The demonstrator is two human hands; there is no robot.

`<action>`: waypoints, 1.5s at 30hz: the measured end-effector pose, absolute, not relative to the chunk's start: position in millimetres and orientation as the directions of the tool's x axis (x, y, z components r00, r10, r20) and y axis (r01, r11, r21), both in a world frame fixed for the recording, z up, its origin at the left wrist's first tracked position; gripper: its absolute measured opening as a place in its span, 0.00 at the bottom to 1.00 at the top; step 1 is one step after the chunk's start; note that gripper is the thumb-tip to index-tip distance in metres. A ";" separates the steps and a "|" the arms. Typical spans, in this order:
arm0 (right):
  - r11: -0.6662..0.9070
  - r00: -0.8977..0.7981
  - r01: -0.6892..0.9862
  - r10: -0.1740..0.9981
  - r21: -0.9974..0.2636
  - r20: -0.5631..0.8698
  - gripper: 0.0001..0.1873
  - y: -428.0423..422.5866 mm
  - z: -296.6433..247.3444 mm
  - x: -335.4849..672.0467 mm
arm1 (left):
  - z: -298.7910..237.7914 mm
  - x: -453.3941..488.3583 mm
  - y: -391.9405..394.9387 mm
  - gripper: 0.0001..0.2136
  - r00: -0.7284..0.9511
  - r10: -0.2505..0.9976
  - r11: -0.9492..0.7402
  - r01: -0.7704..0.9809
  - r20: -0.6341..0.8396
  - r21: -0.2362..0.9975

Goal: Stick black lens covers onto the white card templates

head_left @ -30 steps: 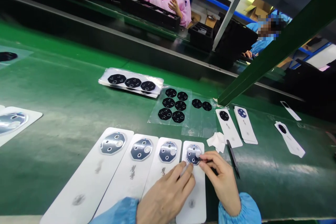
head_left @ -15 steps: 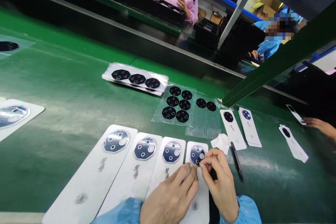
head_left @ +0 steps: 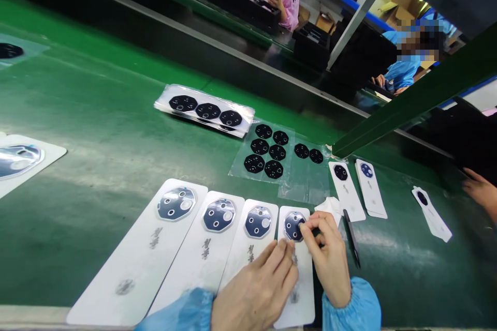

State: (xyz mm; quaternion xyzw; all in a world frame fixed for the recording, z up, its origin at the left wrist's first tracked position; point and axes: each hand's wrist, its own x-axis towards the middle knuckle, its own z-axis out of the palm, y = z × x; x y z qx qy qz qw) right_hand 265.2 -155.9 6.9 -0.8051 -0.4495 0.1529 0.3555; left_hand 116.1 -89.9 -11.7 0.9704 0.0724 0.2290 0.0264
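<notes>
Several white phone back panels lie side by side at the front, each with a dark blue, shiny octagonal camera plate with round holes. My left hand [head_left: 258,284] lies palm down over the rightmost back panel [head_left: 305,295], its fingers stretched out and the tips just below the camera plate [head_left: 292,225]. At that plate's right edge, my right hand [head_left: 328,251] is closed in a pinch, thumb and index finger together. Whatever sits between those fingertips is too small to make out. Left of my hands is another back panel [head_left: 135,253].
Black octagonal stickers [head_left: 254,163] on clear film and a stacked pack [head_left: 207,111] lie behind. A black pen [head_left: 351,238], crumpled white tissue [head_left: 329,208] and more panels [head_left: 347,191] lie right. A green post [head_left: 388,119] slants upward. A co-worker's hand [head_left: 481,189] shows at far right.
My right hand's pinch has shifted slightly up along the plate's right edge; my left hand stays on the panel. The co-worker's hand moved right, and the panel by it is gone from view.
</notes>
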 end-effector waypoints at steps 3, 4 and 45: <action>-0.304 0.524 0.644 0.844 -0.702 0.115 0.08 -159.9 4.7 262.1 | -12.1 116.2 -89.8 0.14 0.893 0.145 -0.989 0.117 0.427 0.090; -0.290 0.498 0.682 0.856 -0.671 0.137 0.07 -162.7 3.0 259.9 | -12.1 116.2 -90.0 0.14 0.893 0.143 -0.989 0.115 0.426 0.091; -0.183 0.273 0.791 0.959 -0.584 0.070 0.09 -156.3 12.0 264.4 | -13.6 118.4 -92.0 0.13 0.871 0.157 -0.988 0.135 0.465 0.079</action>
